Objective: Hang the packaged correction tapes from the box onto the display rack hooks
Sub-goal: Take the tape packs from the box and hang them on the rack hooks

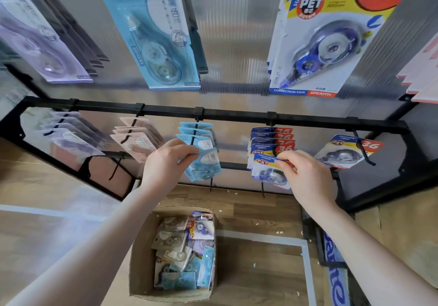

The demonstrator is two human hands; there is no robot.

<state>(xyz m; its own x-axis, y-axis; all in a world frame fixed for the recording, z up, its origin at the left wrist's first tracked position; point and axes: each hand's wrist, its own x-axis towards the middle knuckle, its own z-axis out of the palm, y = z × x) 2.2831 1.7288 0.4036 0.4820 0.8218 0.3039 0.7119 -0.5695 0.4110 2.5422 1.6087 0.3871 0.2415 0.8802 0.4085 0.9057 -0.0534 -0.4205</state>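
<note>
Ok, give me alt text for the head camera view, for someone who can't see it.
Two bare hands hang packaged correction tapes on a black display rack: the left hand pinches a light blue pack, the right hand a blue and yellow pack. An open cardboard box of mixed packs sits on the floor below.

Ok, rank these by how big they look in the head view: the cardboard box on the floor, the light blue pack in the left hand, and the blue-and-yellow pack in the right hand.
1. cardboard box, largest by far.
2 and 3. light blue pack and blue-and-yellow pack: they look alike, both partly hidden by the hands, so no ranking between them.
</note>
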